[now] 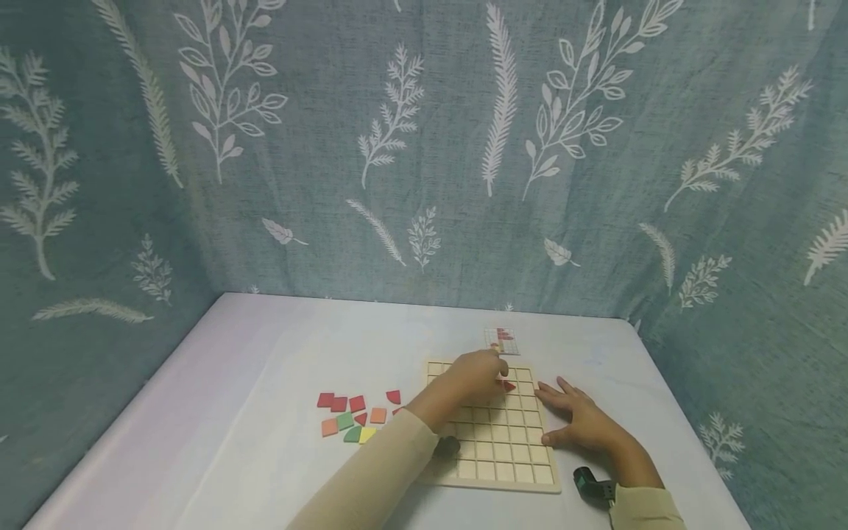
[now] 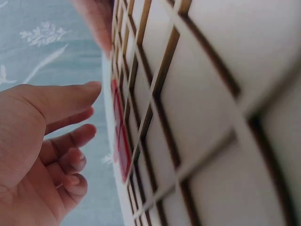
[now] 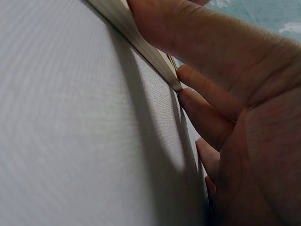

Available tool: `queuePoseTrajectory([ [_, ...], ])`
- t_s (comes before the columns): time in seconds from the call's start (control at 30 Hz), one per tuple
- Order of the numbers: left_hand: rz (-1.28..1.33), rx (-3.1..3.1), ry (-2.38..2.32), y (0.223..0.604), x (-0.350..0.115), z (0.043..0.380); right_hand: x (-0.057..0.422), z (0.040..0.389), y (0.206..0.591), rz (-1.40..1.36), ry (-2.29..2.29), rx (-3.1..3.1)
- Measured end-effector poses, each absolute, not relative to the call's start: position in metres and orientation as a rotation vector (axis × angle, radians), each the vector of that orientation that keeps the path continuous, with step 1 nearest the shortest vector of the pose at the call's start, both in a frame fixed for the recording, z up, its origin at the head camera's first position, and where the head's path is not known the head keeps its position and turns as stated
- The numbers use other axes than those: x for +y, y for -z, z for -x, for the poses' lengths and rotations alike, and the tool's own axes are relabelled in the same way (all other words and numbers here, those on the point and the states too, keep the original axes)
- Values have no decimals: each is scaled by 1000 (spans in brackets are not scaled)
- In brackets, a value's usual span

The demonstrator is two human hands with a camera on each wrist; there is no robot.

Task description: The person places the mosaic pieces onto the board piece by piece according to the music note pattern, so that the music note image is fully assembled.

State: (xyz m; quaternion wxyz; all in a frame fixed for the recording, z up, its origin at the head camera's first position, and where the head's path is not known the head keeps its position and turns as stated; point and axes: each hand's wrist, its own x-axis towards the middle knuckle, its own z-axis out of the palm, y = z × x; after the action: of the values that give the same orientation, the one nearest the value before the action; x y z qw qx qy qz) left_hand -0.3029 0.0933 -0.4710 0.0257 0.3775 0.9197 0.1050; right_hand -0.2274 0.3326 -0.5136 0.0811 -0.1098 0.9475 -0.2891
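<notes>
A wooden grid board (image 1: 493, 475) with raised square cells lies on the table. Reaching over its far part is my left hand (image 1: 473, 375), with its fingers loosely bent. In the left wrist view nothing shows between thumb (image 2: 70, 96) and fingers, which are apart from the board. Red pieces (image 2: 121, 136) sit in cells beside that hand; in the head view a pointed red piece (image 1: 508, 386) shows by the fingers. My right hand (image 1: 583, 419) lies at the board's right side, its thumb and fingertips touching the edge (image 3: 146, 52).
Left of the board lie several loose flat pieces: red squares (image 1: 338, 404), orange squares (image 1: 378, 415), a green square (image 1: 345, 420) and a yellow piece (image 1: 367, 435). Behind the board is a small printed grid card (image 1: 501, 341). A leaf-patterned curtain (image 1: 457, 147) surrounds the white table (image 1: 265, 368).
</notes>
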Motion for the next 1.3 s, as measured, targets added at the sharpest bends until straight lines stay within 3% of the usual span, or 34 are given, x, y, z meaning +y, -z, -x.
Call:
queuePoseTrajectory([
  [0.57, -1105, 2852, -366, 461, 35, 294, 331, 226, 512, 316, 831, 2833],
  [1.3, -769, 2841, -534, 462, -43, 276, 330, 226, 515, 332, 853, 2828],
])
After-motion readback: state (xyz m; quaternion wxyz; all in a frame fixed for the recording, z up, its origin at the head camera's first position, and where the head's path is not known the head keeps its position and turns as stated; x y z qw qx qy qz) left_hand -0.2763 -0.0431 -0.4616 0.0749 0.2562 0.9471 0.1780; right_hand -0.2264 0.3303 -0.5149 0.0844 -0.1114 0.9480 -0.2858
